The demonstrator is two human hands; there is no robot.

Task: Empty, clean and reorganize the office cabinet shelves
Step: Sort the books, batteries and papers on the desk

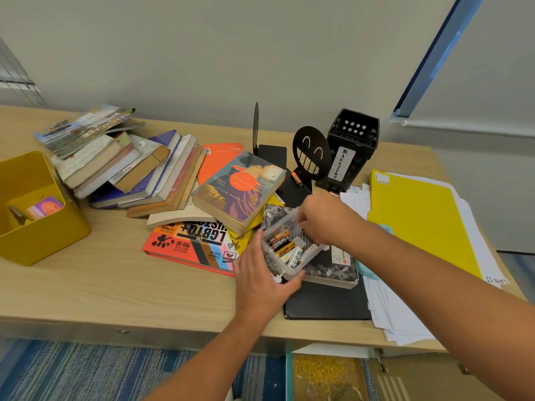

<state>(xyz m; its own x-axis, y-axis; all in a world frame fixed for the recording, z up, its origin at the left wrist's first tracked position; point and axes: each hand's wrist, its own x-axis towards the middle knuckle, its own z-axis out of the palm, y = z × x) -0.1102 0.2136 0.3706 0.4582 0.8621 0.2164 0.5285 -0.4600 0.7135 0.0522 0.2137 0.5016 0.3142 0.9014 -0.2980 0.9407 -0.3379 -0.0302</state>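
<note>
A small clear plastic box [301, 263] holding several batteries [282, 244] sits on a marbled black-and-white notebook [333, 266] on the wooden table [115, 273]. My left hand [262, 280] grips the box's near left corner, thumb along its front edge. My right hand [324, 219] reaches into the box's far side with curled fingers; what they pinch is hidden. A loose battery [297, 178] lies on a black bookend's base behind.
A toppled pile of books [130, 166] and a paperback [240, 189] fill the table's middle left. A yellow bin [34, 209] stands at left. A smiley bookend [311, 153], black "MAGAZINE" crate [351, 146], yellow folder [419, 218] on papers and black binder [327, 303] lie right.
</note>
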